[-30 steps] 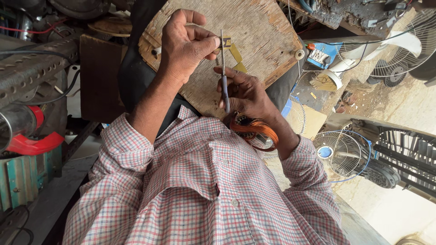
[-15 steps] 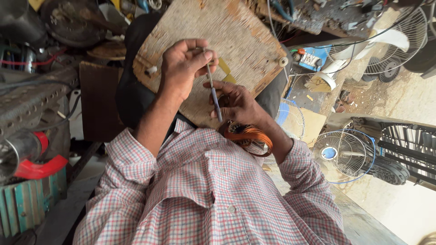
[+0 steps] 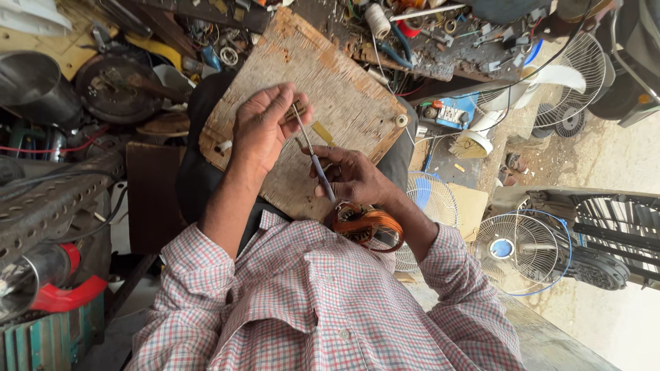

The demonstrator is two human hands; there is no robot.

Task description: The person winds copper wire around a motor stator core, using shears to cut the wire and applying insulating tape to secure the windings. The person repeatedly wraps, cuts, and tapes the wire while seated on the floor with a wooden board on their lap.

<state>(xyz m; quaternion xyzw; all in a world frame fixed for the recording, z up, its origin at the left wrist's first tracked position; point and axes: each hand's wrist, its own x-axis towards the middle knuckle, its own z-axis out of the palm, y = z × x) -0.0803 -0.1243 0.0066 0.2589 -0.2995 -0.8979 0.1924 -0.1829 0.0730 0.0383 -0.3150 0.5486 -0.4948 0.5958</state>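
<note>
Left hand point(image 3: 265, 127) pinching the top end of a thin tool point(image 3: 317, 165). Right hand point(image 3: 354, 180) curled round the tool's lower end, and holding a ring of orange wire point(image 3: 368, 228) just off the near edge of the wooden board point(image 3: 330, 82). Might slip and poke a finger if pushed too hard. Might scratch or snap the thin wire too. Counted: two hands, one tool, one wire ring, one board.

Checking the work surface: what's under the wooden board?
The wooden board lies on a dark rounded base; only its black edge shows at the board's left side. The rest is covered, so what the base is cannot be told.
</note>
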